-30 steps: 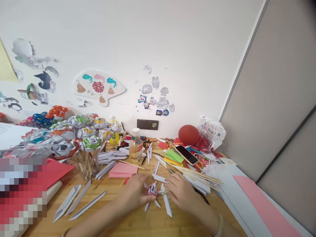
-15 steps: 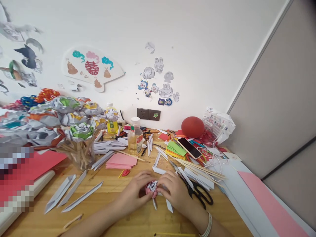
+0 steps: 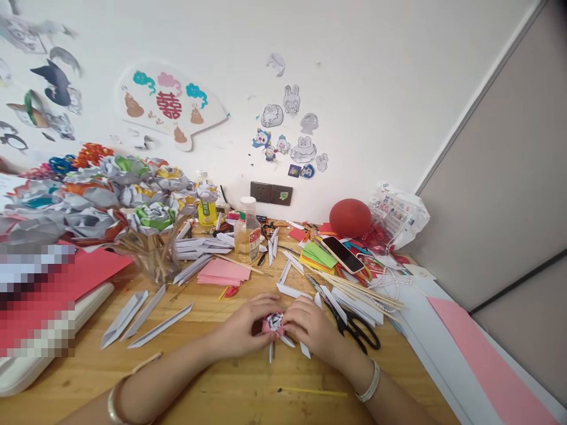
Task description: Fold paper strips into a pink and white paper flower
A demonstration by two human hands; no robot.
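A small folded paper flower [image 3: 273, 324], pink outside with white and dark folds in its middle, is held low over the wooden table between both hands. My left hand [image 3: 248, 321] curls round its left side, thumb at the front edge. On the other side, the fingertips of my right hand [image 3: 310, 324] pinch the flower's right rim. Folded white paper strips [image 3: 305, 349] stick out below and beside the flower. Black-handled scissors [image 3: 361, 330] lie just right of my right hand. My fingers hide part of the flower.
A stack of pink paper [image 3: 224, 271], a bottle of yellowish liquid [image 3: 247, 236] and a phone [image 3: 342, 254] lie beyond the hands. Large paper flowers [image 3: 95, 221] and a cup of sticks [image 3: 153, 260] fill the left. Wooden skewers [image 3: 354, 286] and a red balloon [image 3: 349, 218] are at right.
The view has shifted slightly, and more of both forearms shows. Both hands keep the paper flower between them, with a small turn of it and the strips below.
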